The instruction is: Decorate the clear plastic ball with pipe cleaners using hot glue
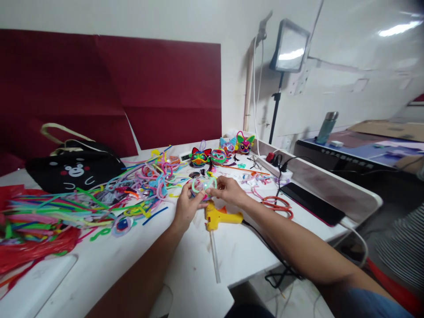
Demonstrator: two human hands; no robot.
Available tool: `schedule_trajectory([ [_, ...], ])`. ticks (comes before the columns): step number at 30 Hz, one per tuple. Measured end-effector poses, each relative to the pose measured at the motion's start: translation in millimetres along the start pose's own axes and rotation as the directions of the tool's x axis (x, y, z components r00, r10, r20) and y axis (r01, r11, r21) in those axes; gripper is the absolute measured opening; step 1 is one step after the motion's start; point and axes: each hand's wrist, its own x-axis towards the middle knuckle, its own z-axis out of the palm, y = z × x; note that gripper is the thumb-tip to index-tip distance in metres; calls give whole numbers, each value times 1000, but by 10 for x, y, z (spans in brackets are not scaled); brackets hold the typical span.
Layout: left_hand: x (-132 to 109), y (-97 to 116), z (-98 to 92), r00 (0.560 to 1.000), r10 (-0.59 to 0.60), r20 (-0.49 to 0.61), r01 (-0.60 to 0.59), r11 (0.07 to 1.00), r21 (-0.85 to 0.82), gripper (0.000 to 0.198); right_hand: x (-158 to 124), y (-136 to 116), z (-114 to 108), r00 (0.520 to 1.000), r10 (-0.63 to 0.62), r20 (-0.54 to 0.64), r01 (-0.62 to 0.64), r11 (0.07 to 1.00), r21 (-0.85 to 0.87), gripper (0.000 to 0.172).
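Between my two hands is a round craft ornament with a pale green fuzzy pipe-cleaner trim (pixel 212 182). My left hand (pixel 186 206) grips its left side, fingers curled round the edge. On the right side, my right hand (pixel 228 191) pinches the trim with thumb and fingers. Just below them a yellow hot glue gun (pixel 220 217) lies on the white table, a clear glue stick (pixel 214 258) poking out of its back. Finished animal-face ornaments (pixel 200 157) in bright colours stand behind my hands.
Heaps of pipe cleaners (pixel 49 212) cover the left of the table (pixel 132 274), near a black bag (pixel 77 170). A phone (pixel 313 204), an orange wire coil (pixel 276 206) and a power strip (pixel 273 165) lie right. A lamp (pixel 291 46) stands behind; a person's striped sleeve (pixel 402 243) shows far right.
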Motion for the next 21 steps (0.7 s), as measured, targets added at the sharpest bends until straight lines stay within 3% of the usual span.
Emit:
schedule_trajectory([
  [21, -4, 49, 8, 1000, 5, -27, -5, 1000, -6, 54, -42, -126, -2, 999, 12, -33, -14, 999, -52, 36],
])
